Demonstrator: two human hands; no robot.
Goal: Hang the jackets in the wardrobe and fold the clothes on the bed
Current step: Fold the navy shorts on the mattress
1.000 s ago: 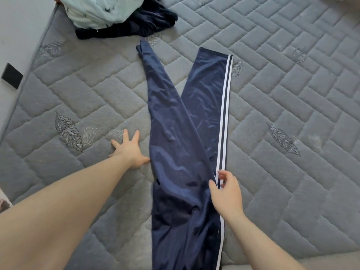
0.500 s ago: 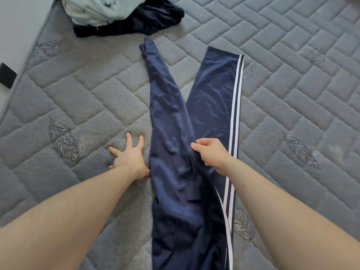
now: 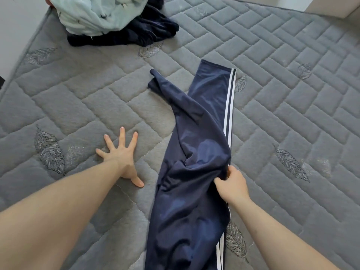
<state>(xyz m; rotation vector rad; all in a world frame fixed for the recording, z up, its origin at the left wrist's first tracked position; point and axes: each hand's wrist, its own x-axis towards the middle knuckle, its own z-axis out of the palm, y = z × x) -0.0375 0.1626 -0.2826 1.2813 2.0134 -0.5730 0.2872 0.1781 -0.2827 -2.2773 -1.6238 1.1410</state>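
Two hands over the bed (image 3: 272, 106): left (image 3: 121, 154) splayed flat, right (image 3: 231, 185) pinching bunched navy trousers (image 3: 196, 162).

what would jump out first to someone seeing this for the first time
The navy track pants with white side stripes lie rumpled down the middle of the grey quilted mattress, bunched where the right hand grips them. The left hand is spread flat on the mattress beside them, and a pale mint garment sits on dark clothes at the far corner.
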